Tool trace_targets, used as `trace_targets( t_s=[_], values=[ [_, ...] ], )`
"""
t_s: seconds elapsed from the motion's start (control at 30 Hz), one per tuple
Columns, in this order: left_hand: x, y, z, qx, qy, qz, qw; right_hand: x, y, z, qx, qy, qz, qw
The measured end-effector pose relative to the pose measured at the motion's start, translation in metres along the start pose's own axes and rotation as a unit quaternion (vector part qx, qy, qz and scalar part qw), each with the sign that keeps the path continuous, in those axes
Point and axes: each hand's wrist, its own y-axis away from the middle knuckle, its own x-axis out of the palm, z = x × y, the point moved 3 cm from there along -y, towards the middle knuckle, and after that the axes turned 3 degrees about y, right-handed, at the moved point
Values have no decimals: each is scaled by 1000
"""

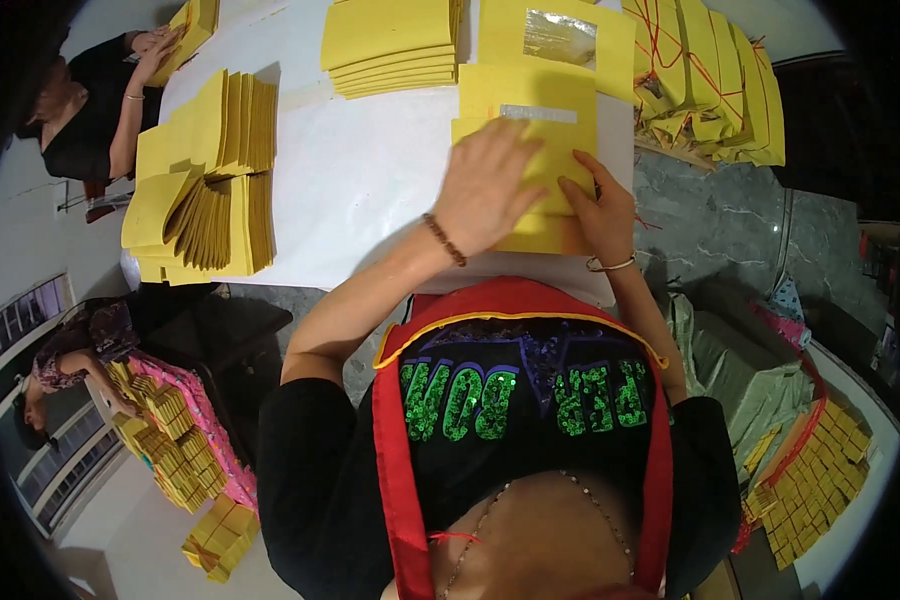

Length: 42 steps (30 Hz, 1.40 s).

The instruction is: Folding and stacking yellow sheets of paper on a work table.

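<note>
Yellow paper sheets (545, 232) lie in front of me at the table's near edge, and a silver foil strip (555, 113) shows on the upper one. My left hand (488, 182) is over the left part of this paper, palm down, its fingers stretched out and slightly blurred. At the paper's right edge rests my right hand (604, 208), with thumb and index finger apart on the paper; its other fingers are partly hidden. Just beyond lies another yellow sheet bearing a silver foil square (560, 40).
Stacks of folded yellow paper stand at the left (205, 190) and far middle (388, 45) of the white table (350, 170). Yellow bundles tied with red string (710, 80) are at far right. Two other people (90, 110) work at left, one beside small yellow bundles (175, 440).
</note>
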Motion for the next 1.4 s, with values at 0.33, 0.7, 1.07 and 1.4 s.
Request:
trace_targets(
  t_s=[0.33,0.7,1.07,1.4],
  values=[
    [43,9,12,5,-119,109,987,-6,-3,36,-132,318,1,939],
    [23,9,11,83,-33,100,991,18,-7,5,-176,328,51,927],
    [16,-3,6,81,-59,152,983,-30,-27,-16,8,-299,7,954],
    [-102,-60,123,109,-284,-209,929,-36,6,-53,124,-260,-81,954]
  ],
)
